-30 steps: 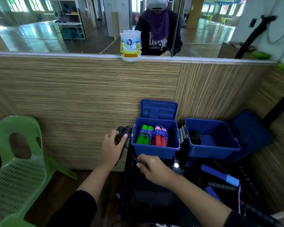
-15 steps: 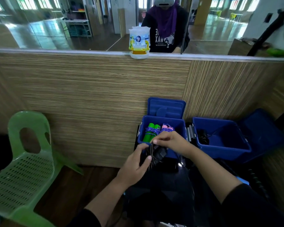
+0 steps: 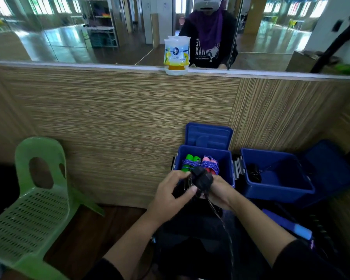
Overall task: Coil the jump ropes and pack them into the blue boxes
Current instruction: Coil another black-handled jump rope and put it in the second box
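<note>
Gripping black jump-rope handles [image 3: 202, 179], right hand [image 3: 220, 194] and left hand [image 3: 170, 196] meet before blue box [image 3: 229, 168].

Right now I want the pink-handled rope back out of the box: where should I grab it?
Pinch the pink-handled rope by its upright handle tops, from above; the wrapped cord binds both handles, and the green-handled bundle crowds its left side.

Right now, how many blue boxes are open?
2. The left box holds green- and pink-handled ropes; the right box holds a black rope. Both stand by the wooden wall.
</note>
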`<state>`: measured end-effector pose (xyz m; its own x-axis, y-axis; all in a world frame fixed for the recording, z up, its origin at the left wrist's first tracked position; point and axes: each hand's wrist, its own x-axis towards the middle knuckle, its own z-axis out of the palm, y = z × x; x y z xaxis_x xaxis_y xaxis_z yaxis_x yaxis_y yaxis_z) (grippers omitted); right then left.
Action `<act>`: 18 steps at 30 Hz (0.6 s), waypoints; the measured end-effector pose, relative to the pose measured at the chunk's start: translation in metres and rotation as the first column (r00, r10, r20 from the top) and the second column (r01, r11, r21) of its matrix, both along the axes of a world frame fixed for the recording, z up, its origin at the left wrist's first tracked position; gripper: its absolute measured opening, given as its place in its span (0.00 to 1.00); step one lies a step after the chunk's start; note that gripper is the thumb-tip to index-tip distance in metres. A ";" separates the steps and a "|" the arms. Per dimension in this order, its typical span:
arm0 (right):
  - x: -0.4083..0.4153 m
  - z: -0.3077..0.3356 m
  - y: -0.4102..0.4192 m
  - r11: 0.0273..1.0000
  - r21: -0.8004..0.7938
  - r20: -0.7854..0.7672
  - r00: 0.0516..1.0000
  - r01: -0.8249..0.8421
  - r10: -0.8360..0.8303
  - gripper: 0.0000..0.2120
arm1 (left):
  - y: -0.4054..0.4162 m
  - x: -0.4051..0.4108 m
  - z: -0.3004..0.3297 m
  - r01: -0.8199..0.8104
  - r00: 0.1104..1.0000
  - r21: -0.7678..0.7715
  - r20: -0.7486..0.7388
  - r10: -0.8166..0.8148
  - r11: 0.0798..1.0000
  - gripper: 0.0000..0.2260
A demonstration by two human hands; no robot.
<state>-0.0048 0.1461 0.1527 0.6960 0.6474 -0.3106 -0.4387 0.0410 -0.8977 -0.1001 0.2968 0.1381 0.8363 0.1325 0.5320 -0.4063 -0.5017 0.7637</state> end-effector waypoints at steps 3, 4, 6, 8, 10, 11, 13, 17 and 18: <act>-0.013 -0.017 0.007 0.993 -0.113 0.210 0.978 0.015 0.009 0.09 | 0.015 0.012 0.003 -0.218 0.976 -0.108 -0.005 0.219 0.970 0.07; -0.018 -0.022 0.008 0.985 -0.172 0.253 0.966 0.003 0.042 0.09 | 0.020 0.015 0.003 -0.293 0.956 -0.153 -0.013 0.294 0.944 0.06; -0.031 -0.031 0.013 0.962 -0.271 0.301 0.948 -0.024 0.108 0.08 | 0.029 0.022 0.005 -0.404 0.914 -0.246 -0.061 0.401 0.881 0.06; -0.045 -0.039 0.017 0.936 -0.351 0.345 0.924 -0.035 0.164 0.06 | 0.039 0.028 0.003 -0.492 0.870 -0.207 -0.098 0.483 0.846 0.05; -0.058 -0.044 0.019 0.899 -0.430 0.355 0.900 -0.083 0.253 0.05 | 0.049 0.030 -0.004 -0.556 0.830 -0.098 -0.108 0.546 0.825 0.08; -0.062 -0.043 0.019 0.883 -0.455 0.354 0.885 -0.118 0.301 0.05 | 0.053 0.031 -0.006 -0.569 0.819 -0.062 -0.130 0.559 0.820 0.09; -0.065 -0.036 0.019 0.863 -0.488 0.397 0.846 -0.133 0.355 0.07 | 0.060 0.030 -0.015 -0.555 0.809 0.056 -0.195 0.555 0.830 0.09; -0.044 -0.007 0.014 0.866 -0.501 0.632 0.683 -0.002 0.367 0.06 | 0.061 0.015 -0.041 -0.292 0.824 0.347 -0.382 0.418 0.891 0.18; -0.037 -0.003 0.012 0.863 -0.504 0.655 0.650 -0.004 0.386 0.06 | 0.057 0.011 -0.047 -0.226 0.832 0.376 -0.406 0.379 0.899 0.22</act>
